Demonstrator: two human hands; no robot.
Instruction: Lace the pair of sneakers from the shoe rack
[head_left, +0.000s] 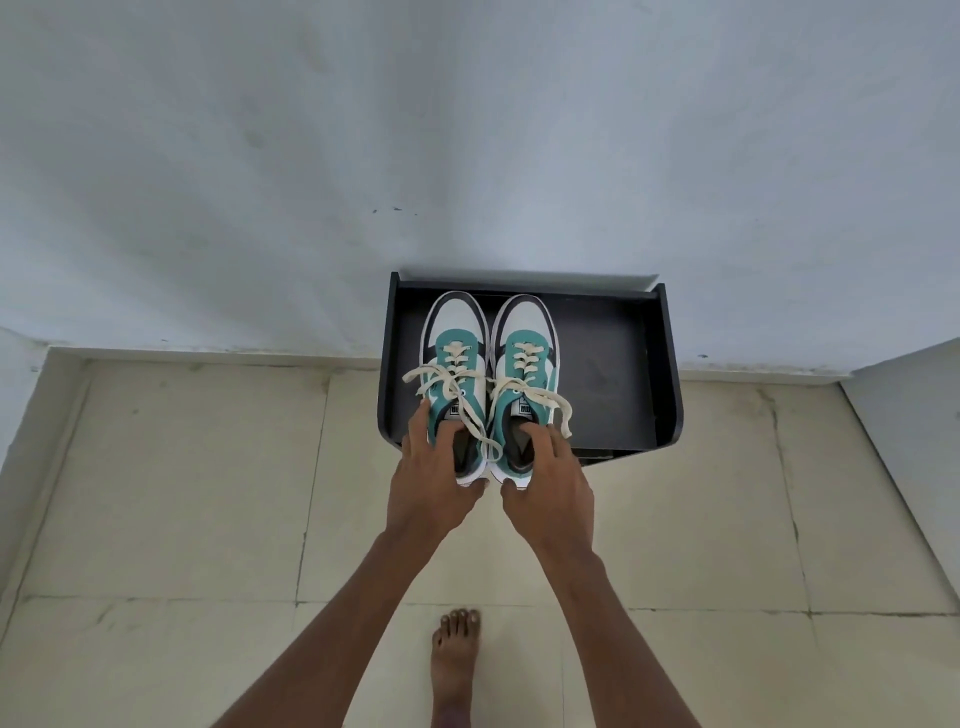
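Head view, nearest first: bare foot (456, 656) planted on pale floor tiles (156, 493) at 6 o'clock, both forearms reaching up-frame toward centre. Left hand (432, 475) clamped on the heel of the left sneaker (456, 384), fingers curled over the collar into the opening, thumb under the heel. Right hand (549, 486) clamped likewise on the right sneaker (523, 387), fingertips dipped inside the collar. Whether the heels rest on the shelf or hang lifted: cannot tell.

Just beyond, at centre: the pair side by side and touching, toes toward 12 o'clock, on the top of a low black shoe rack (618, 374), heels overhanging its front edge. Teal uppers, white toe caps, dark trim. Cream laces (470, 410) threaded through the lower eyelets only, loose ends trailing over the sides toward 9 and 3 o'clock and across the left hand.

Handling, as a judgement: light, soft-sided, sole stiff; heel collar a sound hold for carrying, laces limp and liable to snag or slip out of the eyelets if dragged.

White tongue tags with dark marks: too small to read.

Farthest, toward 12 o'clock: plain pale wall (467, 130) behind the rack.
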